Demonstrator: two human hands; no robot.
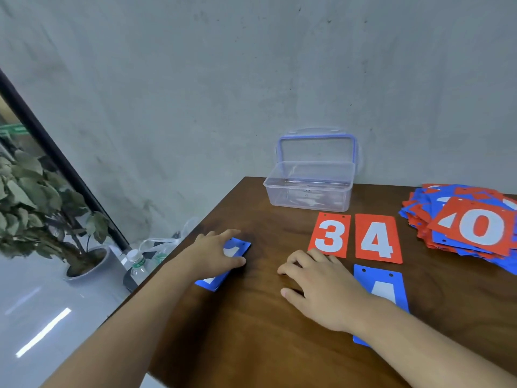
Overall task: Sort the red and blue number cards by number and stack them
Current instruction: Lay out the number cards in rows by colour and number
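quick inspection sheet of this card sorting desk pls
surface: brown wooden table
job's things: red 3 card and red 4 card side by side; blue card under the left hand; second blue card partly under the right forearm; card heap at right, red 40 on top
clutter: open clear box, lid propped behind it
hands: left hand's grip unclear; right hand palm down, fingers by red 3 card
cables: nothing seen
surroundings: grey wall, potted plant, water bottle

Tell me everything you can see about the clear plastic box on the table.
The clear plastic box is rectangular, see-through, open and looks empty. Its lid, rimmed with a blue seal, stands upright behind it by the grey wall. It sits on the wooden table near its far edge, beyond the red 3 card.
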